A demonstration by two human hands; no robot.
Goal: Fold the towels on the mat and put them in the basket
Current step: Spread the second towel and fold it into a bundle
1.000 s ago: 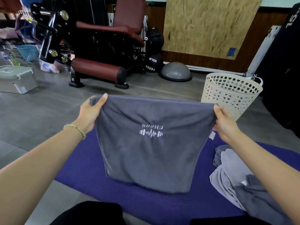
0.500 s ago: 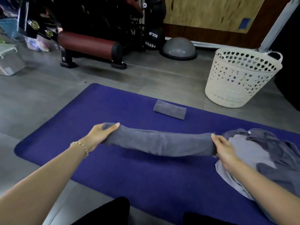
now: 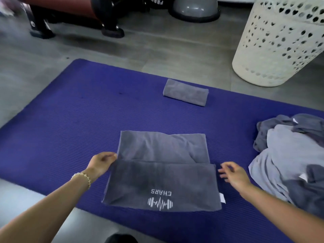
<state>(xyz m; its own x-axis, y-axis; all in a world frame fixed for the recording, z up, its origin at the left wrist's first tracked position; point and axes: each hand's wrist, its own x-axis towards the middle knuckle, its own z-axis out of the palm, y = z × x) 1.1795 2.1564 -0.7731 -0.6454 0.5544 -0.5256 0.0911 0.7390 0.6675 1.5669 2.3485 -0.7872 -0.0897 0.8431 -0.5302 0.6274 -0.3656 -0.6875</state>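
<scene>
My left hand (image 3: pixel 101 163) pinches the half-folded grey cloth towel (image 3: pixel 163 183) on the purple ribbed mat (image 3: pixel 70 120); my right hand (image 3: pixel 233 174) hovers released beside it.

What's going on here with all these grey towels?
A person is folding towels on a purple mat. The left hand grips the left edge of a half-folded logo towel; the right hand hovers open off its right edge. One folded towel lies farther back, an unfolded pile waits on the right, and the white basket stands on the floor beyond the mat.
</scene>
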